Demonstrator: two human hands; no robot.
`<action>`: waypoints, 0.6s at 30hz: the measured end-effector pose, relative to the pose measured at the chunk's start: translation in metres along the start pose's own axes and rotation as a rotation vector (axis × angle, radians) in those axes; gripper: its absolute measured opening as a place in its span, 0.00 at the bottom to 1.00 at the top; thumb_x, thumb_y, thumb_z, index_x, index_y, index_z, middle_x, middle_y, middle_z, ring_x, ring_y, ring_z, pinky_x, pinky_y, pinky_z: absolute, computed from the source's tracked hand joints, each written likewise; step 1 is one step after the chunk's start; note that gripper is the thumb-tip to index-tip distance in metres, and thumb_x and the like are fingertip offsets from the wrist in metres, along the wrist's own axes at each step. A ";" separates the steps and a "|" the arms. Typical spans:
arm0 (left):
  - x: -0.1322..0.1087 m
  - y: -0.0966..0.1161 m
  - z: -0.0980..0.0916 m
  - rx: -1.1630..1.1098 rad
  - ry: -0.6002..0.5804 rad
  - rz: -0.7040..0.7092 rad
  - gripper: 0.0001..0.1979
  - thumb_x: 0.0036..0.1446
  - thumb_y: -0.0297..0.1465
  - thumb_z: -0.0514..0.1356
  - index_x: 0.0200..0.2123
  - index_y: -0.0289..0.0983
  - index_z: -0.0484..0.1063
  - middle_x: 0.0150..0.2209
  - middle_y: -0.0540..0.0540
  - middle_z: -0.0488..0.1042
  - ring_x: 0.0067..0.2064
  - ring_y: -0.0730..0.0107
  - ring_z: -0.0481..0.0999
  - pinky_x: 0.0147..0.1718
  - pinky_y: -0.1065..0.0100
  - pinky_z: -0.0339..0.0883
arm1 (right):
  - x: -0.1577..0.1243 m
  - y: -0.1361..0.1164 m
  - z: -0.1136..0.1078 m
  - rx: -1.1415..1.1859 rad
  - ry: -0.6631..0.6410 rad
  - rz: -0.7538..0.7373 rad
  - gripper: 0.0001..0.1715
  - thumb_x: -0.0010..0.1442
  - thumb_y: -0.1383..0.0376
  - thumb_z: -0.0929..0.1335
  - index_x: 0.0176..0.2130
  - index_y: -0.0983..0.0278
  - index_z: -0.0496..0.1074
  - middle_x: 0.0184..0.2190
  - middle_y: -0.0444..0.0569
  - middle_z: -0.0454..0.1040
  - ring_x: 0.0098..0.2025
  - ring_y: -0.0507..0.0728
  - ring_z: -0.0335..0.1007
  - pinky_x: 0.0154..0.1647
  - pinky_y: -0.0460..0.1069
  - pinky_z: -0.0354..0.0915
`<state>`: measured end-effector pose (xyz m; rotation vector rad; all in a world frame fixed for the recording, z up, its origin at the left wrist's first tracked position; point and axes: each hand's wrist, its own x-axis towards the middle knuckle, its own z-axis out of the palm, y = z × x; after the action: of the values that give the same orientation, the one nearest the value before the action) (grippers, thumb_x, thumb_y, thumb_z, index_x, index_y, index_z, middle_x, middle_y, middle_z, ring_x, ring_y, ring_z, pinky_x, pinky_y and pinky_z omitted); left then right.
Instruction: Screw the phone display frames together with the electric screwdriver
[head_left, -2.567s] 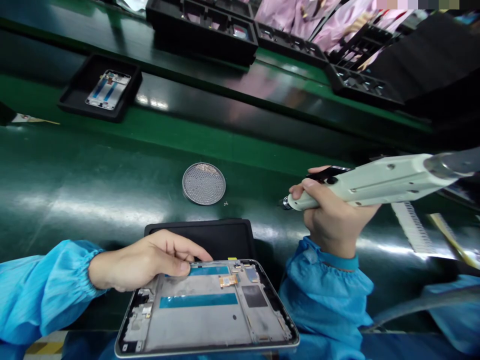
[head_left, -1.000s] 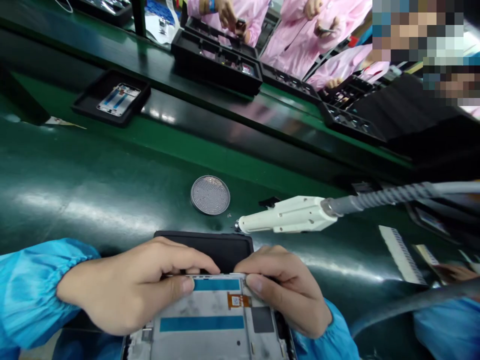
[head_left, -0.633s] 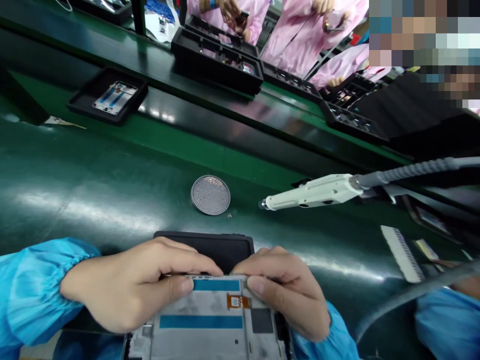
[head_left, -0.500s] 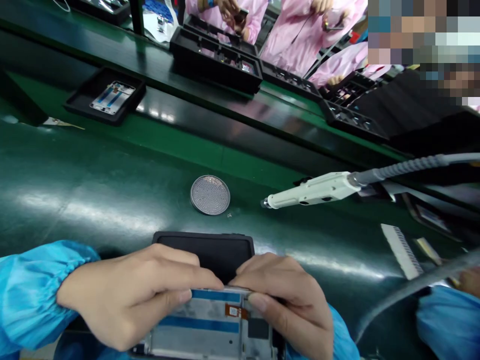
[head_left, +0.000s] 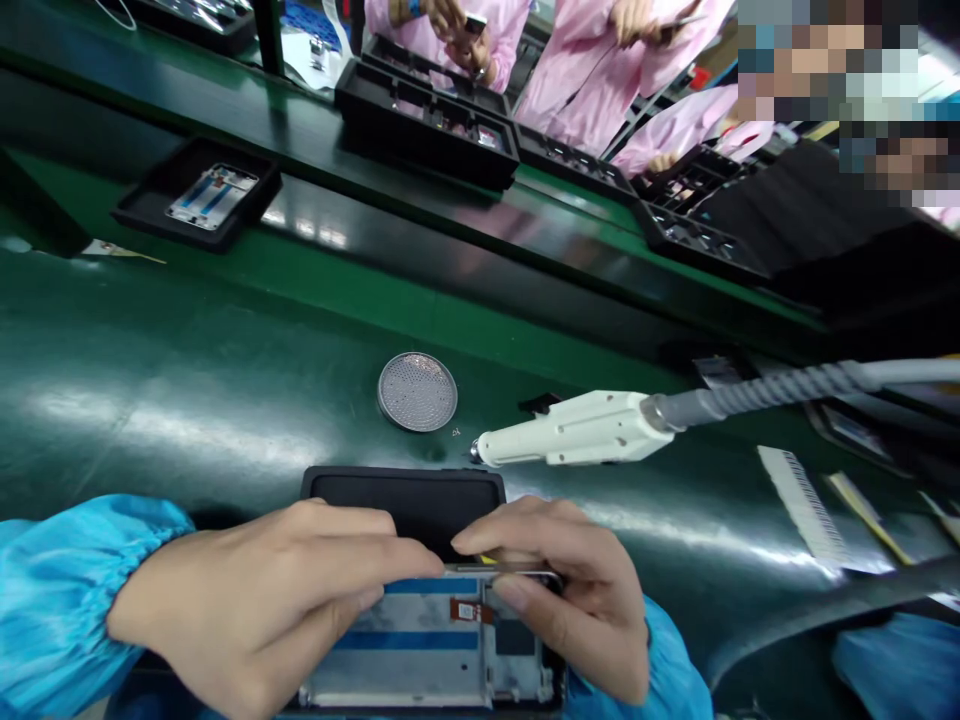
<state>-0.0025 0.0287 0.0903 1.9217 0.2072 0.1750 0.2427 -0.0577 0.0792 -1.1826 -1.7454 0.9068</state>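
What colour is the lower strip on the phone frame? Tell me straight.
Blue: the lower strip on the phone frame shows best in the head view.

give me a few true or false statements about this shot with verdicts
The left hand and right hand both hold the metal phone frame: true.
The right hand grips the powered screwdriver: false, the powered screwdriver touches neither hand.
A round perforated metal disc lies on the green bench: true.
The co-workers across the bench wear blue smocks: false, their smocks are pink.
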 end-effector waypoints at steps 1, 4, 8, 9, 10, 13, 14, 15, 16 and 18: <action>0.000 0.000 0.000 0.000 0.004 -0.009 0.17 0.67 0.25 0.47 0.54 0.42 0.65 0.41 0.47 0.74 0.37 0.69 0.74 0.36 0.70 0.69 | -0.001 0.000 -0.001 -0.017 0.006 0.013 0.12 0.62 0.62 0.67 0.44 0.58 0.78 0.18 0.44 0.71 0.22 0.51 0.66 0.23 0.47 0.62; -0.002 0.001 0.001 0.046 0.062 -0.050 0.16 0.68 0.26 0.48 0.56 0.43 0.64 0.46 0.48 0.76 0.41 0.68 0.76 0.39 0.70 0.70 | 0.000 -0.001 -0.001 0.051 -0.050 0.064 0.12 0.64 0.60 0.65 0.39 0.60 0.78 0.18 0.44 0.72 0.19 0.51 0.64 0.22 0.47 0.61; -0.004 0.003 0.000 0.067 0.069 -0.085 0.17 0.67 0.27 0.50 0.56 0.44 0.63 0.48 0.49 0.77 0.42 0.67 0.78 0.35 0.72 0.70 | 0.004 -0.001 0.000 0.130 -0.099 0.109 0.14 0.64 0.58 0.65 0.37 0.60 0.78 0.15 0.43 0.67 0.16 0.49 0.57 0.20 0.48 0.57; -0.004 0.003 0.000 0.057 0.056 -0.085 0.16 0.67 0.27 0.50 0.56 0.44 0.64 0.47 0.49 0.77 0.40 0.67 0.78 0.32 0.72 0.69 | 0.005 0.001 0.000 0.138 -0.115 0.102 0.14 0.64 0.57 0.65 0.36 0.60 0.78 0.15 0.43 0.66 0.16 0.49 0.56 0.20 0.48 0.57; -0.004 0.002 0.000 0.049 0.049 -0.082 0.15 0.67 0.27 0.50 0.55 0.44 0.65 0.46 0.48 0.78 0.39 0.68 0.78 0.30 0.73 0.69 | 0.006 0.003 0.000 0.147 -0.126 0.095 0.15 0.64 0.57 0.65 0.36 0.60 0.78 0.14 0.42 0.65 0.15 0.49 0.55 0.19 0.48 0.56; -0.003 0.001 0.000 0.058 0.071 -0.065 0.15 0.66 0.27 0.50 0.53 0.43 0.65 0.46 0.47 0.78 0.38 0.67 0.78 0.28 0.73 0.68 | 0.007 0.008 0.000 0.190 -0.145 0.089 0.14 0.63 0.57 0.64 0.36 0.60 0.77 0.13 0.41 0.63 0.14 0.49 0.54 0.18 0.47 0.55; -0.003 0.001 0.000 0.066 0.078 -0.060 0.14 0.66 0.27 0.49 0.53 0.42 0.65 0.45 0.47 0.78 0.38 0.67 0.78 0.28 0.72 0.68 | 0.007 0.010 0.000 0.206 -0.137 0.097 0.13 0.63 0.58 0.64 0.37 0.60 0.76 0.13 0.41 0.63 0.14 0.49 0.54 0.17 0.47 0.54; -0.002 0.001 0.000 0.071 0.085 -0.055 0.13 0.67 0.27 0.49 0.52 0.42 0.65 0.44 0.47 0.78 0.38 0.67 0.78 0.28 0.72 0.68 | 0.007 0.010 0.000 0.221 -0.127 0.101 0.12 0.63 0.59 0.64 0.38 0.60 0.75 0.14 0.40 0.64 0.14 0.49 0.54 0.17 0.46 0.54; -0.001 0.002 0.000 0.074 0.087 -0.055 0.13 0.67 0.28 0.49 0.51 0.41 0.66 0.44 0.47 0.78 0.38 0.67 0.78 0.29 0.71 0.68 | 0.006 0.011 0.000 0.233 -0.123 0.104 0.11 0.63 0.59 0.64 0.38 0.60 0.75 0.14 0.40 0.64 0.14 0.49 0.54 0.16 0.46 0.53; 0.000 0.002 0.000 0.061 0.080 -0.055 0.12 0.68 0.28 0.48 0.49 0.41 0.67 0.46 0.47 0.77 0.39 0.67 0.77 0.31 0.71 0.69 | 0.006 0.010 0.001 0.240 -0.120 0.105 0.10 0.64 0.59 0.65 0.38 0.59 0.74 0.14 0.39 0.63 0.13 0.48 0.52 0.16 0.45 0.52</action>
<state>-0.0022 0.0276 0.0923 1.9692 0.3219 0.2116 0.2446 -0.0493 0.0715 -1.0879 -1.6254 1.2357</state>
